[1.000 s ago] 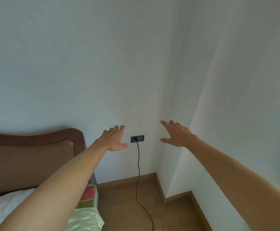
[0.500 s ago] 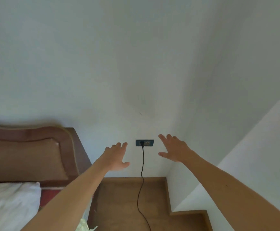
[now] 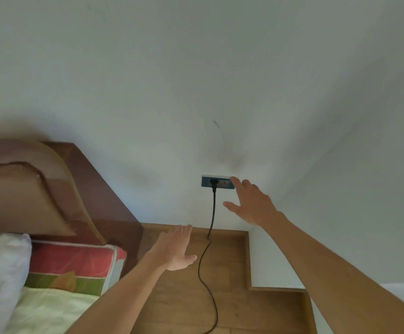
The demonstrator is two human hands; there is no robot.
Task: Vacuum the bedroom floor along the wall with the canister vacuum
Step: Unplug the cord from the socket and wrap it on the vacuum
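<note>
Hidden or cut off: the canister vacuum is out of frame; you see only its black power cord (image 3: 212, 213), which runs off the bottom edge at centre. The bed's headboard (image 3: 27, 189), white pillow (image 3: 1, 273) and red-and-green mattress edge (image 3: 75, 263) are cropped at the left edge. The socket faces are too small to make out.

Your right hand (image 3: 250, 203): right of centre, arm extended, palm towards the wall (image 3: 196, 80), fingers spread wide, holding nothing. Its fingertips overlap the right end of the blue wall outlet (image 3: 210, 182); actual contact cannot be confirmed.

Your left hand (image 3: 175, 249): lower centre, palm down, fingers loosely extended, empty, above the wooden floor (image 3: 229, 266).

Cord: its plug (image 3: 214, 183) sits in the outlet's left socket, just left of your right hand; the cord hangs down the wall, then curves across the floor just right of your left hand, not touching it.
</note>
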